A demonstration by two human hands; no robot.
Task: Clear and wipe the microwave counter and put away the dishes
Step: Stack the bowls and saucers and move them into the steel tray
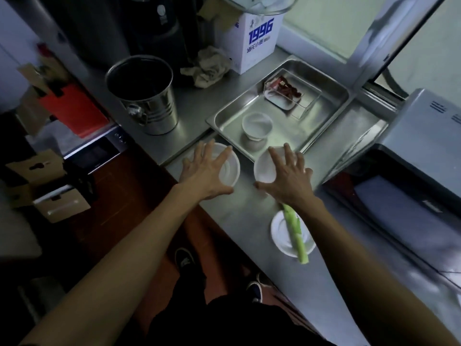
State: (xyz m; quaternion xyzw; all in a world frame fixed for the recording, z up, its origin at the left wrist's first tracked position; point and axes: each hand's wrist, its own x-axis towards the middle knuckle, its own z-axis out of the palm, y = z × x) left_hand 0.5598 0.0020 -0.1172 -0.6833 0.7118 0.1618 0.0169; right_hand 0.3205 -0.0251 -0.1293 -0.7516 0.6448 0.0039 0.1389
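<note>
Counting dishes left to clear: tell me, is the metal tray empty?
No. The tray holds a white bowl and a clear box with red scraps.

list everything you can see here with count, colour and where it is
bowl: 1, white, in steel tray
bowls: 2, white, counter edge, under the hands
plate: 1, white, near counter, beside microwave
green stalk: 1, across plate
clear container: 1, red scraps inside, tray's far corner
bucket: 1, steel, left of tray
rag: 1, grey, behind bucket
box: 1, white with blue print, far counter
left hand: spread over left bowl
right hand: spread over right bowl
</note>
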